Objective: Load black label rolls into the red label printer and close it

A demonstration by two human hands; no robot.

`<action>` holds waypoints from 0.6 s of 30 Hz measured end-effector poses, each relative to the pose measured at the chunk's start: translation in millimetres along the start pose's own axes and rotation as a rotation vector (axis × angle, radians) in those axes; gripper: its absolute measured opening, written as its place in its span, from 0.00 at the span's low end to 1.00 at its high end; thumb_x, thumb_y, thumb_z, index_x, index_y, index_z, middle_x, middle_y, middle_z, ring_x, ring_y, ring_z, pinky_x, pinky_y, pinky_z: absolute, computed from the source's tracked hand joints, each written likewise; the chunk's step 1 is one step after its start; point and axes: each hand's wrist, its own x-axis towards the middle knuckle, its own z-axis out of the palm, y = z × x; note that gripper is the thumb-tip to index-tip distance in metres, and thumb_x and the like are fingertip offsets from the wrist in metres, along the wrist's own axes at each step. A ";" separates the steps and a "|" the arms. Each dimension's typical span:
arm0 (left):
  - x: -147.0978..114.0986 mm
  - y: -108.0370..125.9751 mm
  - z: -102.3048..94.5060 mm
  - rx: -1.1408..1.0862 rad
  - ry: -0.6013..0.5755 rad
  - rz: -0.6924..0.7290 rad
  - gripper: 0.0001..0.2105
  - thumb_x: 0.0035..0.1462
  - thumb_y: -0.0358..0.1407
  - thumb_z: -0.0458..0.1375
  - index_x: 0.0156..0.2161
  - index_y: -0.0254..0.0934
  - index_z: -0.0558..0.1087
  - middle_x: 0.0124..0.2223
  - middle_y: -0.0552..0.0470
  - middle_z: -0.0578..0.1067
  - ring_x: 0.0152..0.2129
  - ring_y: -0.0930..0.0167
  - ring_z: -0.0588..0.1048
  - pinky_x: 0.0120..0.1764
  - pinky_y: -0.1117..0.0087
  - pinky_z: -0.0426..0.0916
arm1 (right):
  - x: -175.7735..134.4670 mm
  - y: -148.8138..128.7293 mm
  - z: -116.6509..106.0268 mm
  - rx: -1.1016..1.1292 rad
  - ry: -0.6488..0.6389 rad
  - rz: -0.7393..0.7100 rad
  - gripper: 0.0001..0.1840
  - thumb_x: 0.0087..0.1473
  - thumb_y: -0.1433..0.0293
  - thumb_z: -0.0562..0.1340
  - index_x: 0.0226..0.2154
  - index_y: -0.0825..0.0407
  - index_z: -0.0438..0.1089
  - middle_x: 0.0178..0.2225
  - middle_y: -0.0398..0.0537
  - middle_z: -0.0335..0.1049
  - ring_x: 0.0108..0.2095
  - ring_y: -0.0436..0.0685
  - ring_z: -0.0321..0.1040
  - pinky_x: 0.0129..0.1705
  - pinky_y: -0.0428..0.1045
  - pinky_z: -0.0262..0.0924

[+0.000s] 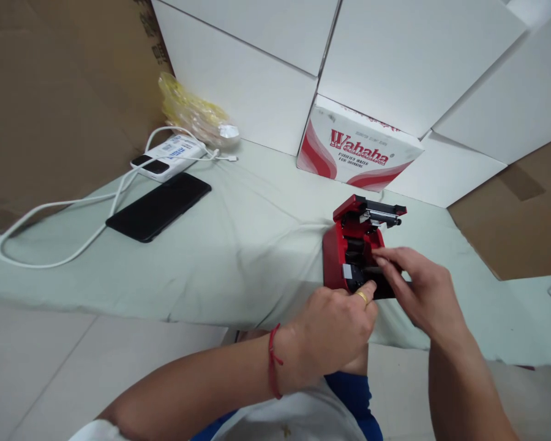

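The left hand (342, 315), its grip unclear, touches a likely light, stiff red device (334, 260), best held low, as the right hand (425, 288) reaches inside, fingertips pressed together.

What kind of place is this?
Probably a makeshift workspace indoors: there's pale green cloth spread out, brown cardboard standing at the side, and an open red machine being handled.

A thin, knotted red bracelet (274, 361) is worn at the wrist of the left hand (326, 324), one finger is circled by a gold ring (362, 297), and a white, short-sleeved top (257, 422) is worn with blue shorts (356, 401).
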 end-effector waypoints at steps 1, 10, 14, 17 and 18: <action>-0.8 -1.1 0.0 0.006 0.008 0.002 0.10 0.66 0.28 0.51 0.44 0.33 0.75 0.64 0.40 0.73 0.29 0.67 0.81 0.25 0.66 0.73 | -14.4 -4.5 -2.2 -0.008 0.050 -0.041 0.12 0.67 0.71 0.60 0.50 0.49 0.74 0.44 0.48 0.79 0.44 0.56 0.75 0.47 0.51 0.67; -0.9 -17.7 -0.5 -0.210 0.232 -0.008 0.09 0.56 0.23 0.51 0.37 0.36 0.71 0.40 0.46 0.82 0.32 0.68 0.81 0.35 0.68 0.76 | -72.5 -26.7 17.3 -0.052 0.048 -0.161 0.29 0.63 0.81 0.60 0.64 0.53 0.63 0.57 0.57 0.70 0.58 0.61 0.66 0.59 0.60 0.64; 25.5 -58.7 -16.0 -0.371 0.527 -0.187 0.11 0.53 0.20 0.47 0.31 0.38 0.66 0.36 0.50 0.80 0.37 0.70 0.81 0.41 0.70 0.74 | -73.5 -30.0 20.5 -0.095 0.059 -0.138 0.27 0.64 0.80 0.60 0.64 0.54 0.64 0.58 0.59 0.70 0.58 0.62 0.65 0.58 0.61 0.66; 54.6 -96.9 -28.6 -0.546 0.600 -0.259 0.15 0.53 0.19 0.45 0.39 0.39 0.65 0.44 0.49 0.80 0.47 0.69 0.79 0.47 0.68 0.73 | -73.5 -31.4 21.5 -0.127 0.067 -0.125 0.26 0.65 0.78 0.60 0.64 0.54 0.64 0.57 0.59 0.70 0.58 0.63 0.66 0.59 0.63 0.67; 63.6 -107.1 -31.1 -0.582 0.598 -0.287 0.18 0.51 0.18 0.45 0.43 0.39 0.65 0.49 0.47 0.79 0.48 0.69 0.79 0.48 0.67 0.73 | -73.3 -31.5 21.7 -0.135 0.069 -0.124 0.26 0.65 0.78 0.60 0.64 0.54 0.64 0.57 0.59 0.70 0.58 0.63 0.66 0.59 0.64 0.66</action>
